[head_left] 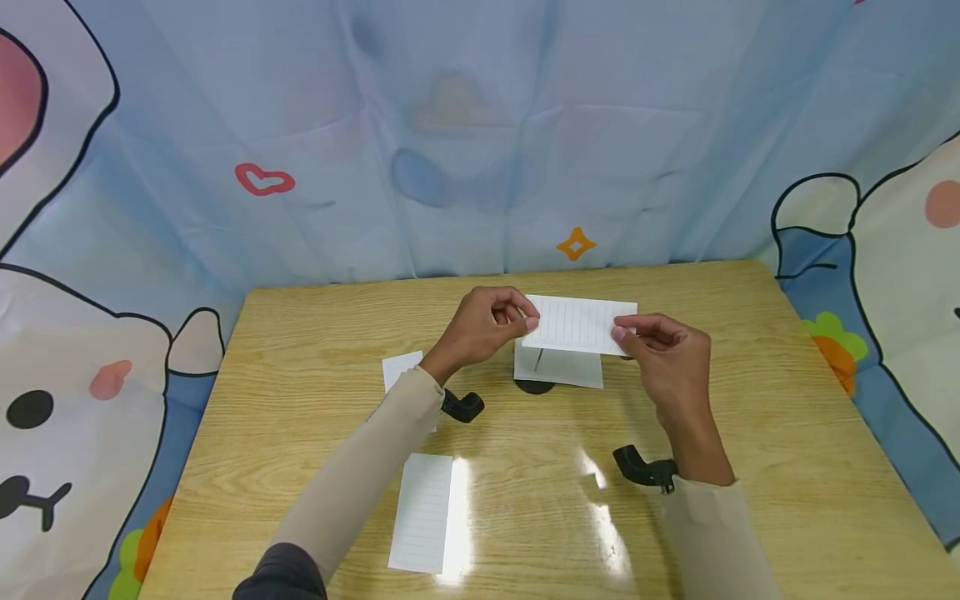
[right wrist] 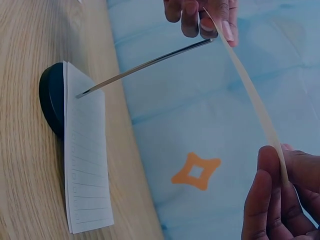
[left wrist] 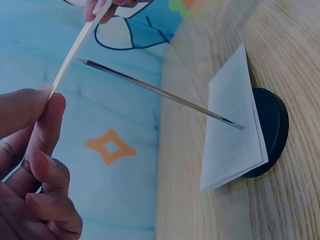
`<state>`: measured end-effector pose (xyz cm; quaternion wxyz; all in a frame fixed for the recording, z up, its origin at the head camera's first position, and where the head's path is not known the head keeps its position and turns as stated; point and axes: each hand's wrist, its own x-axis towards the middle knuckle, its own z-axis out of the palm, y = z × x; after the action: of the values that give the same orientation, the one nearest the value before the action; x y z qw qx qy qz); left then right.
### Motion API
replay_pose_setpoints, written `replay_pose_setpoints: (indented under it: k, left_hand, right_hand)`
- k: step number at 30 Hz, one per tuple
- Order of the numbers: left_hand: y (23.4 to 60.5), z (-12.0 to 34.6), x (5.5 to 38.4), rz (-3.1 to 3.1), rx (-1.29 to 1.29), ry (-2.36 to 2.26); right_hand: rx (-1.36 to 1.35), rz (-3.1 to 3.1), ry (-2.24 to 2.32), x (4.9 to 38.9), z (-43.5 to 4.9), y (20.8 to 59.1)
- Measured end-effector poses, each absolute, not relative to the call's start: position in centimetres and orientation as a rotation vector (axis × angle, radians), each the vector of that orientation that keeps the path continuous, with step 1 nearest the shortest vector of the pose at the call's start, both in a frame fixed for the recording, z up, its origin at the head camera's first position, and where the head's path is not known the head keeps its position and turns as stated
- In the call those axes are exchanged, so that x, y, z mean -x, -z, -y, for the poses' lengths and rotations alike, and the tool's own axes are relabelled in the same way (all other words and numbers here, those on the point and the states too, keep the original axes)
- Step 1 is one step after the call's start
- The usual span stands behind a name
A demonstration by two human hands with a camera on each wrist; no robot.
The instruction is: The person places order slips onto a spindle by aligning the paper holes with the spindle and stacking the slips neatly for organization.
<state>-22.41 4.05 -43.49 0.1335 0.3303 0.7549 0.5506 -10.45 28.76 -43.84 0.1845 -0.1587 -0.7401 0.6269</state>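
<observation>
My left hand [head_left: 483,323] and right hand [head_left: 673,360] pinch opposite ends of a lined paper slip [head_left: 576,323] between thumbs and fingers. The slip hangs above a bill spike with a round black base [head_left: 534,387]. In the left wrist view the thin metal rod [left wrist: 155,91] rises from the base, its pointed tip near the slip's underside and apparently apart from it. Pierced slips [right wrist: 87,165] lie low on the rod, against the base, in the right wrist view. There the held slip [right wrist: 252,92] bows slightly.
A lined slip [head_left: 422,515] lies on the wooden table [head_left: 300,400] at the front left. Another white slip [head_left: 400,367] is partly hidden by my left forearm. Behind the table's far edge hangs a blue patterned curtain [head_left: 480,133]. Black wrist mounts [head_left: 637,465] jut inward from both wrists.
</observation>
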Motion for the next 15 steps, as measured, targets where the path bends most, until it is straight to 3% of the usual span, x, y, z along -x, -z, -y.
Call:
replay_pose_setpoints:
  k: [15]
  left_hand:
    - [44.03, -4.4, 22.56, -2.202, -0.928, -1.577]
  right_hand:
    - [0.449, 2.058, -1.833, 10.72, -29.26, 44.88]
